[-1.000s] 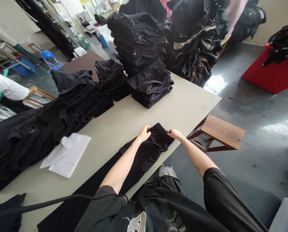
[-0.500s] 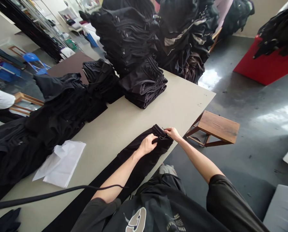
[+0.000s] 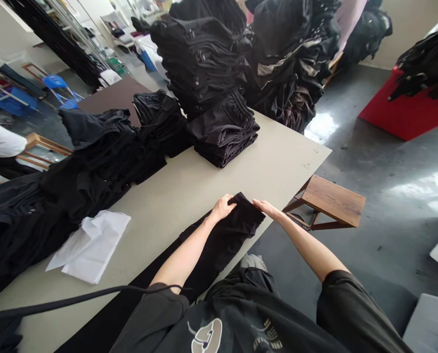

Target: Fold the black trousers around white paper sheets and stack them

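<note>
A pair of black trousers (image 3: 219, 240) lies lengthwise along the near edge of the pale table, its top end pointing away from me. My left hand (image 3: 223, 207) grips the left corner of that end, thumb over the cloth and fingers curled at its edge. At the opposite corner, my right hand (image 3: 265, 206) pinches the cloth edge; its fingertips are partly hidden. Between both hands the cloth is spread smooth, and no drawstring shows on it. Beyond them stands a folded stack of black trousers (image 3: 226, 130).
Tall piles of black garments (image 3: 204, 59) rise at the back, with more heaped along the left (image 3: 82, 181). White sheets (image 3: 99, 245) lie on the table (image 3: 277, 142). A black cord (image 3: 75, 297) crosses the lower left. A wooden stool (image 3: 332, 198) stands right; a person's white sleeve (image 3: 1, 138) shows far left.
The waistband's drawstring was visible before and is now out of sight, the top end looking smooth. My left hand has moved from on top of the cloth to its left corner.
</note>
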The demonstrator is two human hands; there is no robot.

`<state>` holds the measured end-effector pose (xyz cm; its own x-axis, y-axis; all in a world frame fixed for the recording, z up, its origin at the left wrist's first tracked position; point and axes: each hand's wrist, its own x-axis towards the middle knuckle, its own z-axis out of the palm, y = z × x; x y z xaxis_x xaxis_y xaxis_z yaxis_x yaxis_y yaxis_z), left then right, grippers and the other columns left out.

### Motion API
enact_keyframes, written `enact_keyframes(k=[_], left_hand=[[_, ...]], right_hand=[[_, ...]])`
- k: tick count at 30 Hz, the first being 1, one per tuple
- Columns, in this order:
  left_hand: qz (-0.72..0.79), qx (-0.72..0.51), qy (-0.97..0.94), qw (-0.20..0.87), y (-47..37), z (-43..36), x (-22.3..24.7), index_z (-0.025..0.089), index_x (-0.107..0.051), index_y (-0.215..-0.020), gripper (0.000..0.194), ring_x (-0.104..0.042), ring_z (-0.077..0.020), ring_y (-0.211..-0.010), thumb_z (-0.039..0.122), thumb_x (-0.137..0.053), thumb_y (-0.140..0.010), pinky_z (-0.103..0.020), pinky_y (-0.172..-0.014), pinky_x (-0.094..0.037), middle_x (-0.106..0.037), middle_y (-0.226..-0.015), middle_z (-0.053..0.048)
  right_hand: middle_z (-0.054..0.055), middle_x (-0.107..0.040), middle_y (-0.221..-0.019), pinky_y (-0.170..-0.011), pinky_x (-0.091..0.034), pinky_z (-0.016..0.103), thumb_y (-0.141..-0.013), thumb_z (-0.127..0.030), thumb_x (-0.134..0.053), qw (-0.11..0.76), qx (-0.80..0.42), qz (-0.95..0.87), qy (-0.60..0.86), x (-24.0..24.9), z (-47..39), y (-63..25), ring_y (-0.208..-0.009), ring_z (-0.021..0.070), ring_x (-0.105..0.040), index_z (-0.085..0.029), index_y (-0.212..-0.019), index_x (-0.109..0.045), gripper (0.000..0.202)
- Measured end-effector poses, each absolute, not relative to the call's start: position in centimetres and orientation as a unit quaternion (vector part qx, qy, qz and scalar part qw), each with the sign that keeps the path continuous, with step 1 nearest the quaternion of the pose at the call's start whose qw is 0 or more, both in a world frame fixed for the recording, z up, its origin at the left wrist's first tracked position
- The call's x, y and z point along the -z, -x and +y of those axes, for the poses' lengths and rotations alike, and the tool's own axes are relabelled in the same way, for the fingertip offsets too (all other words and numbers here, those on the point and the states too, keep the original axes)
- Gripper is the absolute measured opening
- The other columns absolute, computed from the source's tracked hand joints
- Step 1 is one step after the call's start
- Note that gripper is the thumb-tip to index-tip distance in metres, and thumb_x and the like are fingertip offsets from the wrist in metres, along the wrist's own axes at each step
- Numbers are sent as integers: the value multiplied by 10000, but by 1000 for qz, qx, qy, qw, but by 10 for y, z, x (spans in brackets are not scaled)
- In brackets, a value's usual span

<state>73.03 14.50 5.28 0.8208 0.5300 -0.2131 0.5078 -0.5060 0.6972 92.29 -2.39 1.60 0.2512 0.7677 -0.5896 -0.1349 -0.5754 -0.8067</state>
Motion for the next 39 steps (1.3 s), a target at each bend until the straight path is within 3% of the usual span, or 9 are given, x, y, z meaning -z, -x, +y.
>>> enact_keyframes(k=[8, 13, 18, 22, 26, 29, 32, 36, 39], left_hand=[[354, 85, -861, 355, -752, 158, -7, 151, -707, -1083, 187, -673, -223, -1126, 179, -593, -938, -334, -1037, -489, -721, -1191, -123], [375, 101, -862, 326, -757, 156, 1, 169, -664, -1133, 209, -682, -238, -1086, 185, -516, -985, -366, -994, -488, -735, -1136, -133], [401, 94, -855, 315, -766, 149, 2, 142, -636, -1179, 247, -648, -254, -1169, 151, -481, -986, -370, -1015, -470, -704, -1194, -180], [412, 22, -869, 273, -752, 124, -13, 129, -580, -1324, 396, -559, -309, -1293, 138, -525, -932, -441, -1084, -442, -615, -1329, -214], [339, -103, -904, 239, -691, 78, -23, 216, -560, -1397, 523, -542, -300, -1324, 87, -470, -898, -507, -1169, -408, -592, -1353, -157], [343, -127, -902, 229, -619, 45, -16, 254, -551, -1429, 581, -522, -288, -1380, 69, -429, -891, -558, -1249, -332, -584, -1404, -131], [422, -115, -876, 203, -544, 23, -1, 250, -543, -1461, 602, -482, -290, -1444, 87, -427, -893, -570, -1273, -299, -559, -1485, -125], [571, -82, -800, 165, -460, 3, 15, 241, -532, -1509, 630, -438, -316, -1491, 141, -450, -893, -552, -1285, -274, -504, -1573, -135], [652, -47, -742, 146, -422, -10, 20, 264, -517, -1539, 656, -393, -330, -1520, 169, -459, -893, -554, -1293, -243, -463, -1618, -121]], right_hand=[[39, -807, -956, -829, -610, 316, -809, -372, -776, 347, -630, -236, 653, -7, -35, -909, -921, 235, -755, -188, -946, -759, 231], [22, -795, -1038, -813, -598, 305, -879, -360, -702, 332, -576, -303, 683, -1, -27, -906, -967, 228, -740, -213, -1055, -713, 230], [94, -758, -1127, -866, -545, 311, -889, -317, -694, 223, -493, -341, 769, 4, -20, -903, -1055, 268, -706, -192, -1053, -669, 208], [198, -659, -1305, -995, -487, 385, -924, -409, -661, 172, -416, -341, 825, 5, -14, -897, -1258, 336, -615, -161, -1219, -610, 389], [227, -607, -1404, -1071, -469, 412, -905, -452, -676, 196, -391, -292, 850, -1, 4, -898, -1367, 345, -547, -142, -1314, -593, 520], [186, -744, -1170, -962, -558, 387, -888, -439, -678, 217, -464, -281, 811, -9, 19, -898, -1183, 321, -685, -147, -1122, -694, 375], [143, -791, -964, -815, -625, 390, -852, -504, -699, 228, -532, -296, 760, -12, 22, -896, -953, 305, -763, -170, -940, -717, 346], [136, -801, -977, -826, -651, 420, -773, -551, -759, 320, -634, -248, 659, -8, 19, -903, -928, 312, -776, -216, -915, -709, 367], [133, -798, -971, -837, -654, 424, -787, -536, -730, 344, -617, -257, 659, -7, 28, -916, -931, 315, -778, -239, -944, -703, 337]])
